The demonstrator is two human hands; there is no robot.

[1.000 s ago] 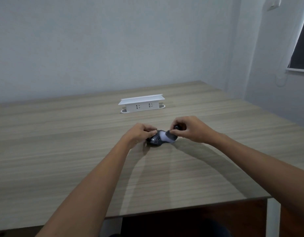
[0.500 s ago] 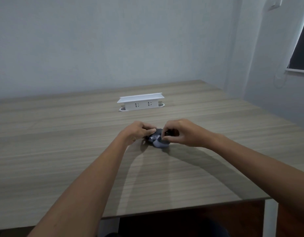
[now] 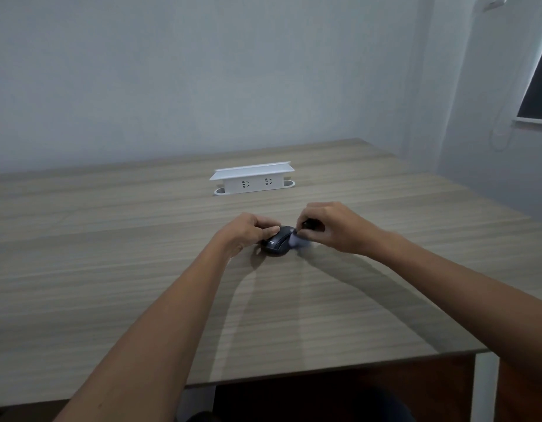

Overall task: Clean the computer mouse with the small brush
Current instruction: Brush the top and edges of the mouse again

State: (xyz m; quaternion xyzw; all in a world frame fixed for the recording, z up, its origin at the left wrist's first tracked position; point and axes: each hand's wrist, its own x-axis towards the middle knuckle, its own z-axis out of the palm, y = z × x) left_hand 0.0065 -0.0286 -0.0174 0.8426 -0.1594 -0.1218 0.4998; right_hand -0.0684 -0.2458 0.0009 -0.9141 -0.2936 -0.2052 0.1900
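A dark computer mouse [image 3: 277, 244] lies on the wooden table [image 3: 111, 269], near its middle. My left hand [image 3: 248, 231] grips the mouse's left side with thumb and fingers. My right hand [image 3: 330, 228] pinches a small brush [image 3: 297, 239] with a dark handle and pale bristles. The bristles touch the mouse's right edge and look blurred. Most of the brush handle is hidden inside my fingers.
A white pop-up socket box [image 3: 251, 178] stands on the table behind the mouse. The table's front edge [image 3: 324, 373] runs below my forearms, with a white leg at the right. A wall stands close behind the table.
My right hand swept the brush left over the top of the mouse, then back to its right edge. My left hand has kept its hold on the mouse.
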